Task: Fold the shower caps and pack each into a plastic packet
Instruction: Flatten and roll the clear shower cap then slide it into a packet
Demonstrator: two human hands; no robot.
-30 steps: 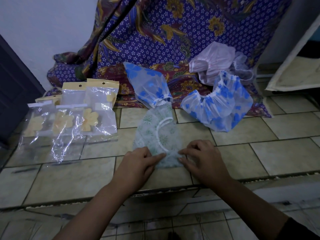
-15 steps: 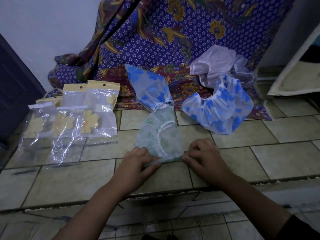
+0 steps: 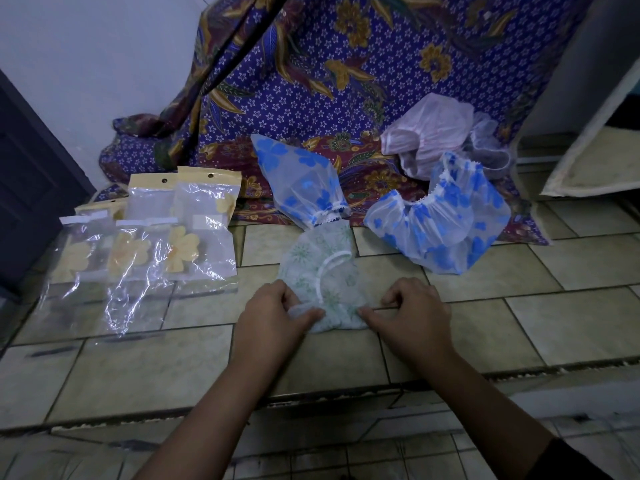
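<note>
A pale green flower-print shower cap (image 3: pixel 323 271) lies on the tiled floor in front of me. My left hand (image 3: pixel 273 315) pinches its near left edge and my right hand (image 3: pixel 412 311) pinches its near right edge; the near end is turned up into a fold between them. Two blue-flowered caps lie beyond: one bunched (image 3: pixel 299 181) touching the green cap's far end, one (image 3: pixel 446 220) to the right. A pink cap (image 3: pixel 426 136) rests further back. Clear plastic packets (image 3: pixel 201 230) with yellow headers and yellow flower prints lie at the left.
A purple batik cloth (image 3: pixel 363 64) drapes the wall and floor behind the caps. A dark door (image 3: pixel 31 188) stands at the far left, a cream board (image 3: pixel 595 143) leans at the right. A step edge (image 3: pixel 311 400) runs across the floor just below my hands.
Both hands have folded the green cap's near end upward and now pinch the fold at its two sides; the cap looks shorter. The view has shifted slightly.
</note>
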